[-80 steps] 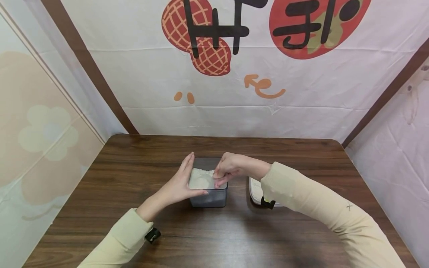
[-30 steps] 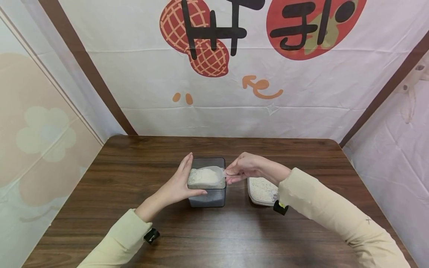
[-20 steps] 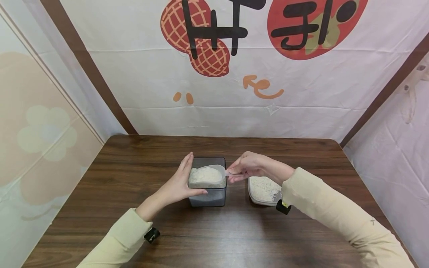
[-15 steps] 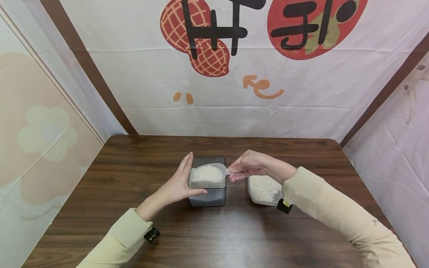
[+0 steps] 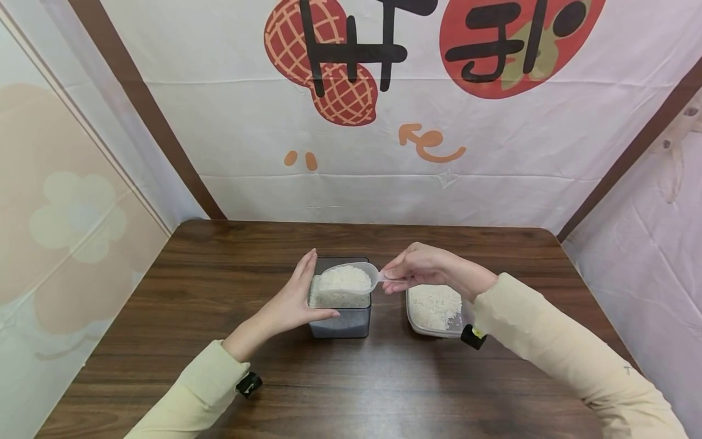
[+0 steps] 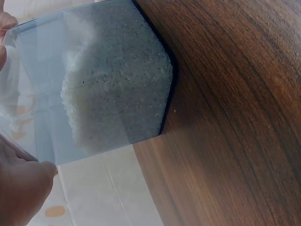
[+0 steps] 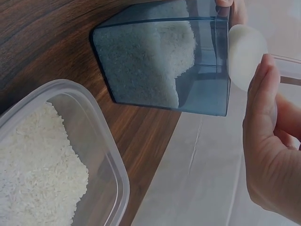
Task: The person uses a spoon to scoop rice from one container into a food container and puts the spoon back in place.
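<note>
My right hand pinches the handle of a clear scoop heaped with white rice. The scoop is held level over the opening of a tinted, see-through bin. Around the bin's left side, my left hand grips the rim, thumb along the front and fingers toward the back. Through the bin's wall in the left wrist view, rice fills its lower part. The scoop's bowl shows just above the bin's rim in the right wrist view.
Right of the bin stands a shallow clear tub with rice heaped to one side, partly under my right forearm. Both sit on a dark wooden table. A printed white cloth hangs behind the table.
My right hand has drawn back from inside the bin, bringing the scoop up full of rice and slightly to the right. My left hand keeps its place on the bin.
</note>
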Motion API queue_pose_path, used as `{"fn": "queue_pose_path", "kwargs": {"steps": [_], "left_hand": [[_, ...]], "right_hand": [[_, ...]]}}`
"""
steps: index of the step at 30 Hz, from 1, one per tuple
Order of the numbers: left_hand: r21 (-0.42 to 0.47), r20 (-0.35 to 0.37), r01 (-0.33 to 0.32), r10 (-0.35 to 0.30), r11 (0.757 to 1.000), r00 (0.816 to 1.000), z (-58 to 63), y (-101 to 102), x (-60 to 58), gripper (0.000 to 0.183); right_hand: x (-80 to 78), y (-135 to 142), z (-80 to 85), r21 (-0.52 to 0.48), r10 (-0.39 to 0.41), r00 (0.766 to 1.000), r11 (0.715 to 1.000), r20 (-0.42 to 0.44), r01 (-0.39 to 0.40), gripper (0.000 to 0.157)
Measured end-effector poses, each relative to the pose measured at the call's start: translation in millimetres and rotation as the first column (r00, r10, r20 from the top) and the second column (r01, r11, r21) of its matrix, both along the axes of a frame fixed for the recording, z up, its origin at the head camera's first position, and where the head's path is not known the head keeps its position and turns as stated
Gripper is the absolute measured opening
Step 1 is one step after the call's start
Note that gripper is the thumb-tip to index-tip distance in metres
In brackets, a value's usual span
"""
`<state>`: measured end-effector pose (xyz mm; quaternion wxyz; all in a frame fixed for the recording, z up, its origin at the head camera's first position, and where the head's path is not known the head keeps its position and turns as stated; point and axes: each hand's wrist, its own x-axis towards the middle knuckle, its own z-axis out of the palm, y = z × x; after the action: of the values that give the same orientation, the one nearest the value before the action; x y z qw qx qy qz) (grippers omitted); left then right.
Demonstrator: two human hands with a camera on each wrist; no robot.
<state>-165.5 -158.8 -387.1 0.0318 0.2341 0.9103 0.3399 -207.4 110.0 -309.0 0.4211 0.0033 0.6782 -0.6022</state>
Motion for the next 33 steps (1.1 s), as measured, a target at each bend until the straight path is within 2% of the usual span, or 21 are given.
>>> {"fn": "queue_pose_path", "kwargs": {"steps": [7,33], "left_hand": [[-0.006,0.004,-0.002,0.002,1.000,1.000,0.8,0.3,0.6,0.119],[-0.007,-0.004,-0.001,0.001,1.000,1.000,-1.1,0.9,0.0,0.119]], "right_hand": [[2.4,7.2,3.2,-0.011,0.001,1.000,1.000,-0.001,-0.001,0.036],[7.3,42.4,-1.3,-0.034,-0.031,0.999,0.999,-0.028,0.030,0.038]]}}
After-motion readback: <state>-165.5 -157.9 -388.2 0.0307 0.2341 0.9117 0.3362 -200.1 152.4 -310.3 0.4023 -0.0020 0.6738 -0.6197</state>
